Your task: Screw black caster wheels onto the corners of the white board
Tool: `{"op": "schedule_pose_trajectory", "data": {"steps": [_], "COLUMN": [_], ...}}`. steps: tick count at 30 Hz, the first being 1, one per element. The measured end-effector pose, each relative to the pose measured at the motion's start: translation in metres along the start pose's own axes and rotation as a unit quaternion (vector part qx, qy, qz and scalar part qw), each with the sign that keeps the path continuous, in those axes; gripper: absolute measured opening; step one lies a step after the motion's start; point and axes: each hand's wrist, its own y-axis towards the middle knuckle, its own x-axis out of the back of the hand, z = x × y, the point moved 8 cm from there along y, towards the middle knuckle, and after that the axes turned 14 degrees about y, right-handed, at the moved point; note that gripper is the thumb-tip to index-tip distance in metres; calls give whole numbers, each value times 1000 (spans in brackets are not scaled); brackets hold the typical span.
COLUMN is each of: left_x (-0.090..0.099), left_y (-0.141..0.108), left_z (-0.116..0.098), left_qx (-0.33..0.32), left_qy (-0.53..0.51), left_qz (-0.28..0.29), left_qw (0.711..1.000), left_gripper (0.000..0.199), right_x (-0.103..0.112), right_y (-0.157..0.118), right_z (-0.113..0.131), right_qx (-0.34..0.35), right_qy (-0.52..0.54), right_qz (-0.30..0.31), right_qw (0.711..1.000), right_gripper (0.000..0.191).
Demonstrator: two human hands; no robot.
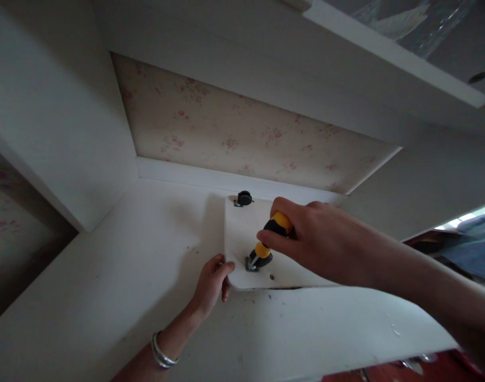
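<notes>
A yellow and black screwdriver [277,224] is gripped in my right hand [306,231], its shaft slanting down to the metal plate of a black caster [261,259] near the corner of a white board [242,228]. My left hand [212,281] pinches the board's left corner between thumb and fingers. Another black caster [244,198] is mounted at the board's far left corner. A small dark screw or hole [272,277] shows to the right of the near caster. The screwdriver's tip is too small to make out clearly.
The board lies on a larger white surface [155,233] dotted with small specks. White panels [63,116] rise at the left and overhead, with floral wallpaper [230,127] behind. Clear plastic [437,26] is at the upper right, and a red surface [433,369] at the lower right.
</notes>
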Motion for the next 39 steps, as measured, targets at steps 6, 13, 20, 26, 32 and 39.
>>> {"op": "schedule_pose_trajectory", "data": {"steps": [6,13,20,26,32,39], "left_x": [0,0,1,1,1,1], "left_y": [0,-1,-2,-3,-2,-2], "left_z": [0,-1,-1,-4,-2,-2], "left_qx": [2,1,1,-2,1,1], "left_qy": [1,0,-7,-8,-8,-4], "left_qz": [-2,1,-3,-2,-2,-1], "left_qw": [1000,1000,1000,1000,1000,1000], "left_gripper": [25,25,25,28,26,27], "right_x": [3,8,7,8,9,11], "right_y": [-7,6,2,4,-4,1], "right_z": [16,7,7,6,17,11], "right_qx": [85,11,92,37,168,70], "right_qy": [67,-147,-55,-170,-9,-173], "right_qz": [132,15,80,14,81,1], "right_qw": [985,989,991,985,982,982], "right_gripper": [16,54,39,49,34,53]}}
